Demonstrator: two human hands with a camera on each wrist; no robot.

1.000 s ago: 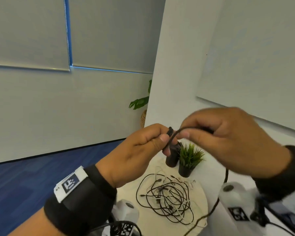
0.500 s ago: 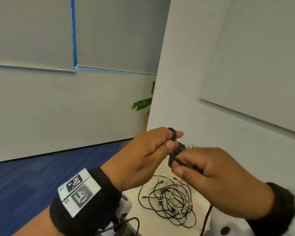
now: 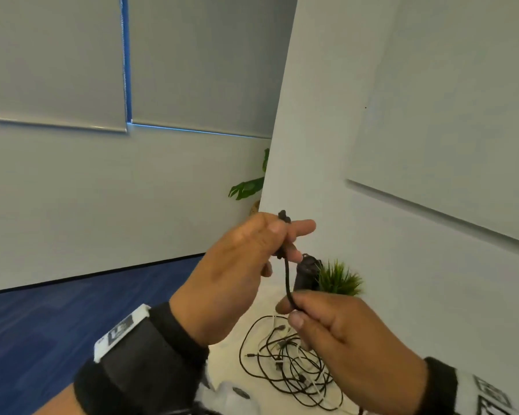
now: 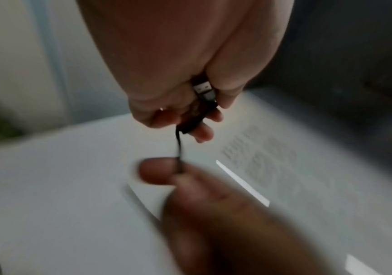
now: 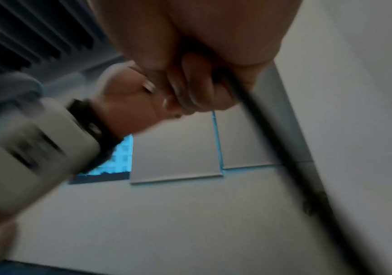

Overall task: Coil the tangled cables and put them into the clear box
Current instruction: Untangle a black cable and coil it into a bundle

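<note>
My left hand (image 3: pixel 277 238) is raised above the table and pinches the plug end of a black cable (image 3: pixel 287 277). The left wrist view shows its silver USB plug (image 4: pixel 203 89) sticking out between thumb and fingers. A short stretch of the cable hangs down to my right hand (image 3: pixel 294 310), which pinches it just below. From there the black cable (image 5: pixel 284 158) trails down past the right wrist camera. A tangle of black and white cables (image 3: pixel 294 369) lies on the white table (image 3: pixel 231 357) under my hands. The clear box is not in view.
A small green potted plant (image 3: pixel 340 280) and a dark cylindrical object (image 3: pixel 306 272) stand at the back of the table against the white wall. Blue carpet (image 3: pixel 72 310) lies to the left. A larger leafy plant (image 3: pixel 247 187) shows behind the wall corner.
My right hand dropped from level with the left hand to below it, sliding along the black cable. The left hand kept its pinch on the plug end and rose slightly.
</note>
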